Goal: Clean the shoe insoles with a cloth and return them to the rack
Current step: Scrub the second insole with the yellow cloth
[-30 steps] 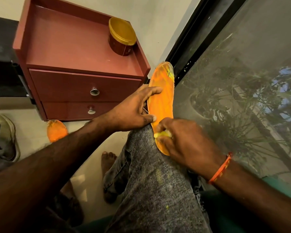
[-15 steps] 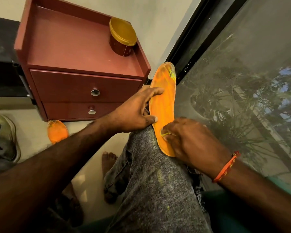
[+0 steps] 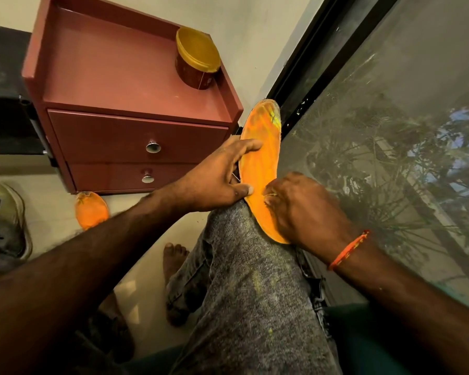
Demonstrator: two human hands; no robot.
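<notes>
Now right hand (image 3: 306, 209) sits higher up the insole (image 3: 260, 158).

Head-worn view, steeply downward, close over the knee (image 3: 244, 239)

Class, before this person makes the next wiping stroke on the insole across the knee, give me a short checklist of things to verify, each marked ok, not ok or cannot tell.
1. Insole supported: ok, it rests along the raised knee.
2. Left hand steadying it: ok, thumb and fingers hold its left edge.
3. Right hand on the work: ok, curled fingers press on the insole's lower half.
4. Cloth in the grip: cannot tell, only a sliver of yellow shows under the right fingers.
5. Toe end clean: not ok, dark marks remain near the tip.
6. Second insole accounted for: ok, it lies on the floor by the red drawer unit.
</notes>
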